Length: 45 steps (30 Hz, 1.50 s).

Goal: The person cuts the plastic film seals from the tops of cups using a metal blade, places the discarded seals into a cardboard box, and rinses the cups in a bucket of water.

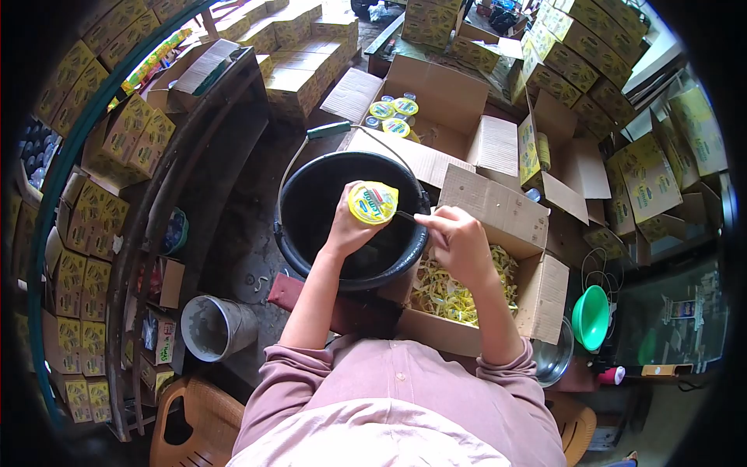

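My left hand [348,230] is wrapped around a sealed drink cup [373,202] with a yellow and white lid that reads "Lemon". The cup is over the mouth of a black bucket [289,243], its lid turned up towards me. In my closed right hand [461,240] is a thin dark tool [405,215], like a small knife. Its tip points at the right edge of the lid; whether it touches is too small to tell. Below my right hand, a cardboard box [546,292] holds a heap of yellow strips [502,274].
Behind the bucket, an open carton [437,86] holds several lidded cups [395,126]. A grey pail [208,331] stands at left, and a green bowl [591,319] at right. Printed cartons [299,86] are stacked around. The bucket's handle [328,131] stands up at its far side.
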Available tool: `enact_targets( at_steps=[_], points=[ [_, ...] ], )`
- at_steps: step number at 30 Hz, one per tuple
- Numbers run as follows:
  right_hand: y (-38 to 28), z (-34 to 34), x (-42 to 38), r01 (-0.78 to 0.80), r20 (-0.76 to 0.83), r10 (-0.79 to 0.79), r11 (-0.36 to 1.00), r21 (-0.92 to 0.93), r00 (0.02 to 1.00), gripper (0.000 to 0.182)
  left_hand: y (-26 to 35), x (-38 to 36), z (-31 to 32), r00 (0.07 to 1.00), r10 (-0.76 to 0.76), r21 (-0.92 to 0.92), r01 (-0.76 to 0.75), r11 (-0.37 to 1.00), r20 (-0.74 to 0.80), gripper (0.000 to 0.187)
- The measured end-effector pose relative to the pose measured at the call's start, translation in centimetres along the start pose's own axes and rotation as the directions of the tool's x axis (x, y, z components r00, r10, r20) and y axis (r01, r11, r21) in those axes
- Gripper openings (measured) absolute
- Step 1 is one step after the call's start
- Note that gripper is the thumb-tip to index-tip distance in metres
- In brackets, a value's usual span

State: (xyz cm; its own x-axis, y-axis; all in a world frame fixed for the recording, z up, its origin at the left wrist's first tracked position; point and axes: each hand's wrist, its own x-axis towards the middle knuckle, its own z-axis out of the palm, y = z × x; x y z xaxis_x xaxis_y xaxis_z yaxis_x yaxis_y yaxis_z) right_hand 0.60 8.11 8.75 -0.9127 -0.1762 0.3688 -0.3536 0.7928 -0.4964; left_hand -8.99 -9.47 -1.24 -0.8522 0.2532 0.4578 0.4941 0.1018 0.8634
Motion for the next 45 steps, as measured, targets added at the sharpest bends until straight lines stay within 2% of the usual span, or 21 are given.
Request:
enact_targets(
  at_steps=[3, 7, 8, 14, 32, 38, 45],
  points=[
    [1.9, 0.1, 1.1, 0.161, -0.029, -0.161, 0.987, 0.006, 0.987, 0.03, 0.1, -0.3, 0.2, 0.99, -0.049, -0.234, 0.08, 0.969, 0.134, 0.051],
    [2.4, 0.4, 2.3, 0.254, 0.022, -0.255, 0.967, 0.019, 0.967, 0.031, 0.5, -0.3, 0.1, 0.96, -0.037, -0.362, 0.14, 0.922, 0.278, 0.054],
    [2.4, 0.6, 2.4, 0.255, 0.03, -0.255, 0.967, 0.012, 0.966, 0.031, 0.4, -0.1, -0.1, 0.939, -0.033, -0.331, 0.153, 0.931, 0.342, 0.063],
    [1.5, 1.6, 2.9, 0.263, 0.061, -0.263, 0.965, 0.013, 0.963, 0.031, 0.6, -0.3, -0.2, 0.935, -0.089, -0.357, 0.218, 0.908, 0.343, 0.065],
    [1.2, 2.2, 3.5, 0.309, 0.149, -0.297, 0.949, -0.058, 0.943, 0.028, 0.9, -0.5, -0.5, 0.925, -0.124, -0.233, 0.218, 0.948, 0.359, 0.066],
    [1.9, 2.2, 3.2, 0.312, 0.177, -0.291, 0.944, -0.107, 0.94, 0.029, 0.8, -0.4, -0.3, 0.923, -0.155, -0.254, 0.254, 0.933, 0.353, 0.065],
    [1.9, 3.2, 3.4, 0.318, 0.219, -0.285, 0.938, -0.137, 0.933, 0.03, 0.7, -0.4, -0.3, 0.948, -0.063, -0.191, 0.128, 0.973, 0.311, 0.057]
  ],
)
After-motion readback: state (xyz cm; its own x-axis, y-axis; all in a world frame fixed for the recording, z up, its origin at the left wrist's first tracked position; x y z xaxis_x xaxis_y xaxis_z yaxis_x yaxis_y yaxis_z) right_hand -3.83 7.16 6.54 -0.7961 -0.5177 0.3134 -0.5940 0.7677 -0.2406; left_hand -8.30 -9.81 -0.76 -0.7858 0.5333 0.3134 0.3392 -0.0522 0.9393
